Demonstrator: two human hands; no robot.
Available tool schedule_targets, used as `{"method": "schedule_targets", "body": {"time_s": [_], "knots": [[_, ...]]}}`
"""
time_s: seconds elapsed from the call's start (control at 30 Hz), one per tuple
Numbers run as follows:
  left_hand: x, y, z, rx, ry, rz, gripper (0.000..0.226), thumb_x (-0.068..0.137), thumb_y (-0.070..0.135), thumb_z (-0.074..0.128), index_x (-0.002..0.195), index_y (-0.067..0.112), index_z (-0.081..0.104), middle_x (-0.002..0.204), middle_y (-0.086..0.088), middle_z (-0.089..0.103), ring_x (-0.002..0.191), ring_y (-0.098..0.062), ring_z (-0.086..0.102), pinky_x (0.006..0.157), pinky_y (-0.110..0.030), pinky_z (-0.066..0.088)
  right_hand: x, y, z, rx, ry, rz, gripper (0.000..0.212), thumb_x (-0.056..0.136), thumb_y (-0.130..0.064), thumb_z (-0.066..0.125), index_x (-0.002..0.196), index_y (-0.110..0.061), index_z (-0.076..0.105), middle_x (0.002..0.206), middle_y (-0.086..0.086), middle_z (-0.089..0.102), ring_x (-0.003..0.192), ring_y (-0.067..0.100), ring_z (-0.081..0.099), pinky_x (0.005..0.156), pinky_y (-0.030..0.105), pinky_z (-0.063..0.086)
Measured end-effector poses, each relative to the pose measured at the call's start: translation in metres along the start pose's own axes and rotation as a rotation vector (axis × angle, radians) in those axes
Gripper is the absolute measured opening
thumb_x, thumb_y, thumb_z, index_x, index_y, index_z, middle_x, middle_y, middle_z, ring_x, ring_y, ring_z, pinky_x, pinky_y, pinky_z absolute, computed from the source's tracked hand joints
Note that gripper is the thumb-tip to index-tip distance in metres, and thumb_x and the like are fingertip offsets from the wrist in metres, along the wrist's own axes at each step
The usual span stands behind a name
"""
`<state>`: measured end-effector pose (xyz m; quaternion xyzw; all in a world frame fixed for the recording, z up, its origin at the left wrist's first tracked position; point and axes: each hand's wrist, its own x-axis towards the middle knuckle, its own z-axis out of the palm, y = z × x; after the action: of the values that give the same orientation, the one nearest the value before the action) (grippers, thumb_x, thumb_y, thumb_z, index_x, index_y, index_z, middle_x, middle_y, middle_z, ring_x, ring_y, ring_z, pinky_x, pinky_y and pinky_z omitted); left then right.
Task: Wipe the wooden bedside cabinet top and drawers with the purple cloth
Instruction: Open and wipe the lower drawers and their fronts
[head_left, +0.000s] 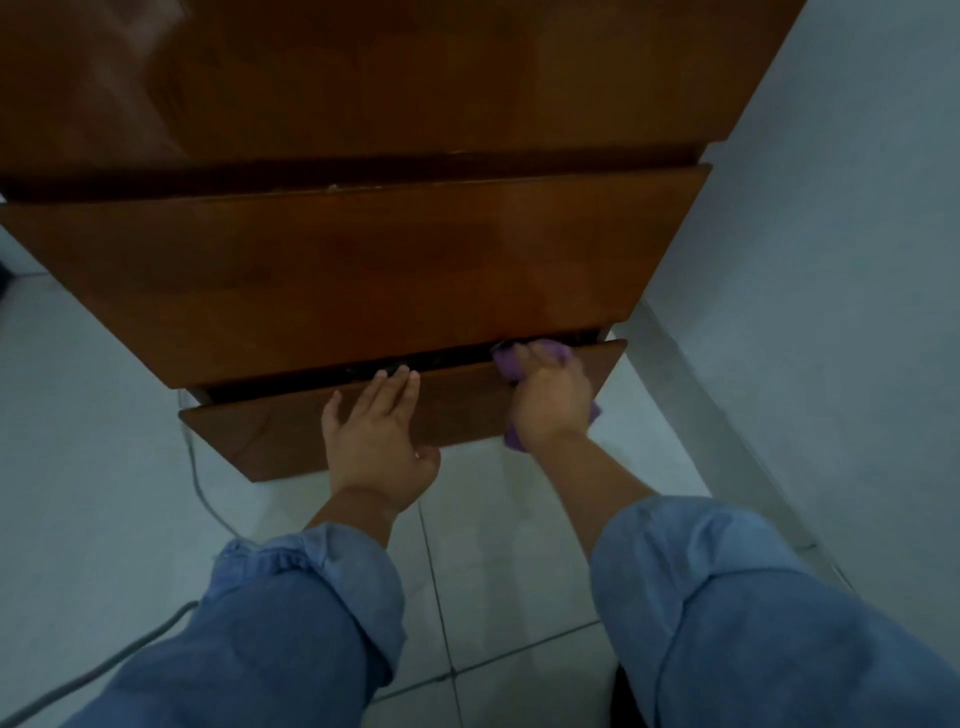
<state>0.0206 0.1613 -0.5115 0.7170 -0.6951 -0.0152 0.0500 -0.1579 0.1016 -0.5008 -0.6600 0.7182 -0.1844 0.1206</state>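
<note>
The wooden bedside cabinet (363, 78) fills the upper part of the head view, seen from above. Its upper drawer (337, 280) is closed. The lower drawer (260, 436) stands pulled out a little, with a dark gap above its front. My left hand (376, 436) rests flat on the lower drawer front, straight fingers reaching the top edge. My right hand (550, 395) grips the purple cloth (506, 361) against the right end of that drawer's top edge. Most of the cloth is hidden under the hand.
A pale wall (831, 260) runs close along the cabinet's right side. A grey cable (200, 483) trails over the white tiled floor (493, 571) at the left. My blue sleeves cover the bottom of the view.
</note>
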Motion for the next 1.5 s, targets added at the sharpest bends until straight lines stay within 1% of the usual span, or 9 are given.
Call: {"method": "schedule_targets", "body": {"time_s": [0.07, 0.27, 0.63, 0.93, 1.1, 1.17, 1.23, 1.33, 1.5], "knots": [[0.003, -0.001, -0.005, -0.022, -0.030, 0.011, 0.079, 0.081, 0.048, 0.047, 0.151, 0.030, 0.016, 0.158, 0.012, 0.015, 0.146, -0.007, 0.009, 0.115, -0.047, 0.005, -0.010, -0.021, 0.010, -0.065, -0.096, -0.178, 0.057, 0.088, -0.014, 0.045, 0.143, -0.030, 0.036, 0.150, -0.004, 0.037, 0.134, 0.029, 0.031, 0.104, 0.037, 0.035], [-0.006, -0.042, -0.027, 0.052, -0.062, 0.004, 0.080, 0.087, 0.038, 0.048, 0.152, 0.018, 0.006, 0.160, 0.004, 0.010, 0.146, -0.011, 0.009, 0.118, -0.043, 0.005, -0.006, -0.034, -0.001, -0.132, -0.283, -0.171, 0.063, 0.088, -0.011, 0.048, 0.145, -0.030, 0.032, 0.154, -0.005, 0.030, 0.137, 0.029, 0.028, 0.109, 0.039, 0.033], [-0.026, -0.089, -0.025, -0.037, -0.147, -0.106, 0.088, 0.081, 0.044, 0.052, 0.152, 0.021, 0.004, 0.161, 0.007, 0.001, 0.147, -0.011, 0.000, 0.117, -0.044, 0.002, -0.025, -0.057, 0.019, -0.092, -0.175, -0.013, 0.063, 0.089, -0.011, 0.042, 0.146, -0.035, 0.028, 0.156, -0.010, 0.025, 0.135, 0.030, 0.027, 0.104, 0.040, 0.031], [-0.030, -0.104, -0.027, -0.076, -0.067, -0.136, 0.086, 0.080, 0.033, 0.056, 0.151, 0.018, 0.011, 0.160, 0.002, 0.011, 0.146, -0.015, 0.011, 0.118, -0.042, 0.005, -0.051, -0.132, 0.048, -0.130, -0.359, -0.250, 0.067, 0.090, -0.009, 0.041, 0.148, -0.036, 0.021, 0.157, -0.014, 0.020, 0.135, 0.031, 0.026, 0.101, 0.043, 0.030], [-0.041, -0.139, -0.025, -0.520, 0.080, -0.582, 0.080, 0.081, 0.037, 0.058, 0.148, 0.015, 0.021, 0.155, -0.005, 0.026, 0.139, -0.027, 0.031, 0.115, -0.047, 0.021, -0.048, -0.128, 0.043, -0.115, -0.401, -0.245, 0.067, 0.091, -0.009, 0.040, 0.147, -0.041, 0.021, 0.156, -0.018, 0.019, 0.133, 0.028, 0.028, 0.101, 0.042, 0.029], [-0.041, -0.140, -0.026, -0.808, 0.090, -0.615, 0.064, 0.079, 0.043, 0.054, 0.137, 0.023, 0.039, 0.132, 0.005, 0.050, 0.119, -0.022, 0.049, 0.101, -0.038, 0.036, -0.050, -0.131, 0.045, -0.099, -0.391, -0.225, 0.066, 0.091, -0.009, 0.040, 0.146, -0.041, 0.021, 0.156, -0.019, 0.019, 0.133, 0.029, 0.029, 0.101, 0.044, 0.030], [-0.041, -0.139, -0.029, -1.024, 0.118, -0.653, 0.064, 0.071, 0.040, 0.046, 0.134, 0.028, 0.046, 0.110, 0.009, 0.052, 0.105, -0.018, 0.050, 0.089, -0.032, 0.037, -0.051, -0.133, 0.046, -0.095, -0.377, -0.207, 0.064, 0.092, -0.010, 0.039, 0.146, -0.041, 0.022, 0.156, -0.019, 0.020, 0.133, 0.029, 0.029, 0.102, 0.045, 0.029], [-0.039, -0.146, -0.027, -1.182, 0.122, -0.727, 0.062, 0.073, 0.033, 0.039, 0.135, 0.032, 0.048, 0.126, 0.002, 0.057, 0.115, -0.026, 0.052, 0.099, -0.039, 0.042, -0.053, -0.140, 0.048, -0.100, -0.371, -0.180, 0.064, 0.092, -0.009, 0.039, 0.147, -0.039, 0.022, 0.157, -0.016, 0.020, 0.135, 0.031, 0.026, 0.105, 0.047, 0.028], [-0.032, -0.148, -0.029, -1.338, 0.170, -0.810, 0.032, 0.099, 0.025, 0.031, 0.109, 0.022, 0.062, 0.097, 0.007, 0.059, 0.086, -0.015, 0.053, 0.082, -0.023, 0.043, -0.069, -0.178, 0.058, -0.079, -0.442, -0.316, 0.068, 0.088, -0.007, 0.044, 0.147, -0.037, 0.026, 0.157, -0.016, 0.020, 0.140, 0.030, 0.019, 0.107, 0.046, 0.025]]}}
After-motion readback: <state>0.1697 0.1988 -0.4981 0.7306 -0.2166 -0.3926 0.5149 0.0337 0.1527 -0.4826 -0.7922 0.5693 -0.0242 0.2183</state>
